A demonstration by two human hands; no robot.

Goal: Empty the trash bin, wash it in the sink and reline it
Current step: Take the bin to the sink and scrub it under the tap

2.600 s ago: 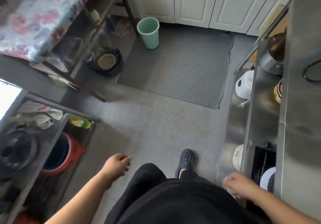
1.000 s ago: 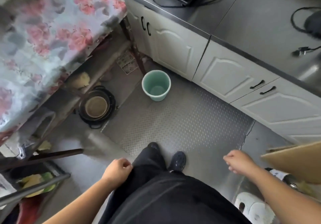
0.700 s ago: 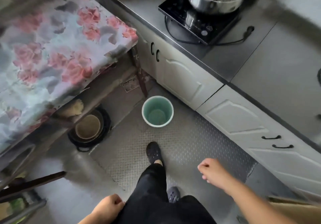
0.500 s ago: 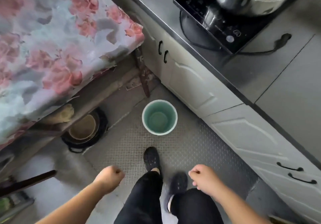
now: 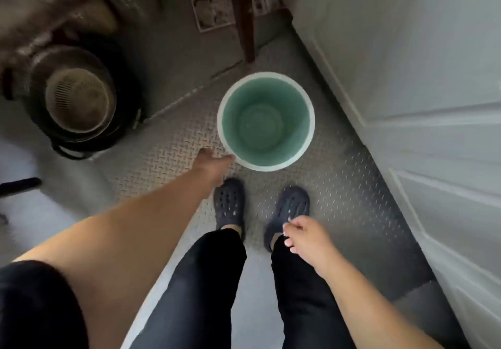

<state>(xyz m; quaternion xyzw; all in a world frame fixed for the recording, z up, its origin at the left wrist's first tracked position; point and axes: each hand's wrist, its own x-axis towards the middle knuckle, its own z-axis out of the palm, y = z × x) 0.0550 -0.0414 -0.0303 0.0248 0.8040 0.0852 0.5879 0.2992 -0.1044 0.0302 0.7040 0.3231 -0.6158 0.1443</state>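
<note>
Now we reach our left hand to the near rim of the round mint-green plastic trash bin, grip unclear | bin upright, mouth up, axis vertical, on floor mat just ahead of our shoes | looks empty, light, stiff; take the rim | right hand loosely curled, holding nothing

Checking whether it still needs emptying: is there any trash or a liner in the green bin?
No, the green bin shows only its bare bottom and walls.

The left hand has reached down to the bin's rim.
</note>
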